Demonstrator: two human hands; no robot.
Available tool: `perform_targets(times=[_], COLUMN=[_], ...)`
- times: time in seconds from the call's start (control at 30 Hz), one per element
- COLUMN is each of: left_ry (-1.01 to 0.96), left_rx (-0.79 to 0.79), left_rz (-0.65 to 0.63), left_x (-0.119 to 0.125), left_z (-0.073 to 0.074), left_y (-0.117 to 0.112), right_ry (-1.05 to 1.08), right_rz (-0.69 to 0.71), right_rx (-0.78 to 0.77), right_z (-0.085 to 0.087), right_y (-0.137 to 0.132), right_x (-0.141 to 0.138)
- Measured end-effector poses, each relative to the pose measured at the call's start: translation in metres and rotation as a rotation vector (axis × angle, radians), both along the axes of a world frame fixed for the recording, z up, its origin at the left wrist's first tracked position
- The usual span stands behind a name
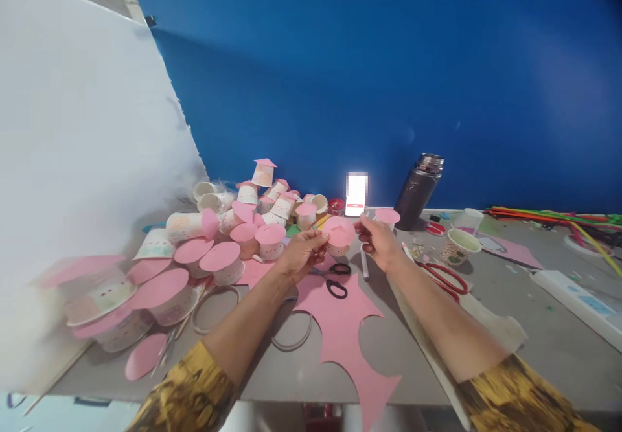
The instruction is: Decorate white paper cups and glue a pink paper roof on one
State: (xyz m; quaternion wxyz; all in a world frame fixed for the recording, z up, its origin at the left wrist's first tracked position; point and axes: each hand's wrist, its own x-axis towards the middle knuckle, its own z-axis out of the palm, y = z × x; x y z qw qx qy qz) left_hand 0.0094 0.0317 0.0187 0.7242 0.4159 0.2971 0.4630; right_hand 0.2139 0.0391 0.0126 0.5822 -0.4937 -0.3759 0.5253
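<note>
My left hand [305, 252] pinches the left edge of a pink paper disc [339, 230]. Below the disc, part of a patterned paper cup [338, 250] shows; whether the two are joined I cannot tell. My right hand [378, 241] is by the disc's right edge, fingers curled with thumb and forefinger together; what they hold, if anything, is too small to make out. Black-handled scissors [337, 288] lie under my hands on a cut-out pink paper sheet [345, 341]. A white marker [364, 263] lies between my wrists.
At left, many paper cups with pink paper tops [221, 257] are heaped. A lit phone [356, 193] stands against the blue board, with a dark flask [420, 191] to its right. Red-handled scissors [444, 278], a patterned cup [460, 247] and a power strip [578, 302] lie at right.
</note>
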Motion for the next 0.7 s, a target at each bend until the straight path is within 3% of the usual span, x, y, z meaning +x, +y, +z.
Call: perform_targets(times=[0.23,0.7], left_ry=[0.097,0.089], left_rx=[0.028,0.002], left_rz=[-0.065,-0.166], left_x=[0.006,0.006], left_z=[-0.012,-0.022], left_y=[-0.001,0.003], right_ry=[0.007,0.027], right_rz=[0.126,0.163], right_rx=[-0.075,-0.152], right_z=[0.009,-0.004], right_y=[-0.006,0.004], right_x=[0.0,0.004])
